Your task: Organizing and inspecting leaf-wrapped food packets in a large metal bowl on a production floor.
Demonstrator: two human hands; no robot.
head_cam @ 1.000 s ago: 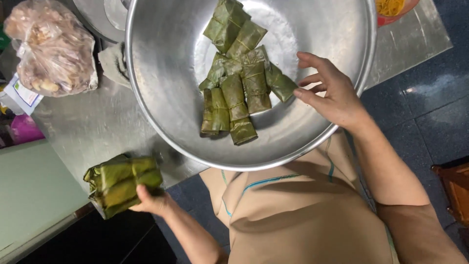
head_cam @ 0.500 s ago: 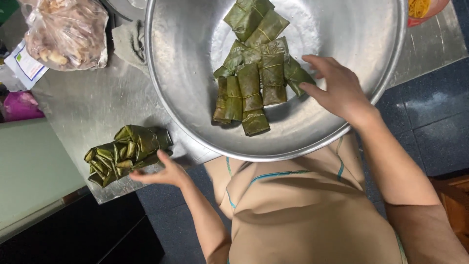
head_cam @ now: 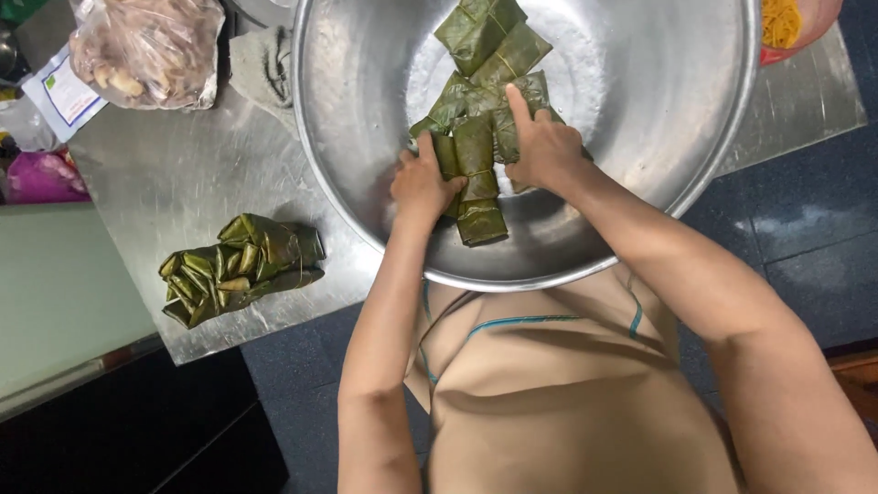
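Having let go of the tied stack of leaf parcels [head_cam: 240, 267] now lying left of the steel bowl [head_cam: 640, 183], the left hand [head_cam: 422, 183] is joining the right hand [head_cam: 540, 146] inside it, both loosely closing fingers around the loose leaf parcels [head_cam: 477, 165] at its centre.

bright, even overhead light, sharp through the middle

glare whitens the far inside of the steel bowl [head_cam: 585, 73]; soft sheen on the counter [head_cam: 183, 183]; the dark floor [head_cam: 805, 238] at right and the near left corner fall dim.

both hands [head_cam: 425, 183] [head_cam: 541, 146] on leaf-wrapped parcels [head_cam: 476, 146] in steel bowl [head_cam: 640, 210]
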